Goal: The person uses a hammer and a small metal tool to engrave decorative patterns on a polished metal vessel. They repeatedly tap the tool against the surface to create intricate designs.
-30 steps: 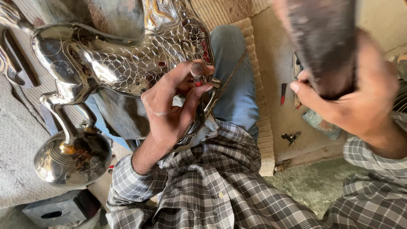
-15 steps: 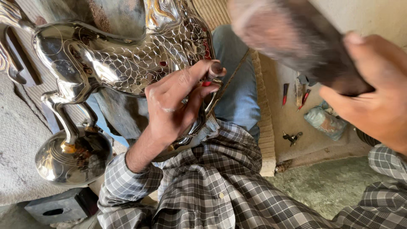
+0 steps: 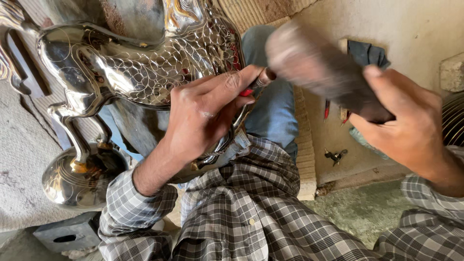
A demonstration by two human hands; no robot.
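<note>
While the mallet blurs: both hands busy
Left hand (image 3: pixel 203 121): pinches punch (image 3: pixel 263 78) against silver horse (image 3: pixel 140 63), steadying it
Right hand (image 3: pixel 411 130): clamped on mallet (image 3: pixel 324 72), at two o'clock
Horse: across lap, eleven o'clock

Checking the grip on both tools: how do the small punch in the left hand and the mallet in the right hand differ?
The punch is thin, sharp in the picture and pinched in the left hand's fingertips against the silver figure. The mallet is thick, dark, motion-blurred and gripped whole in the right hand, above the work. Each sits in one hand.
</note>
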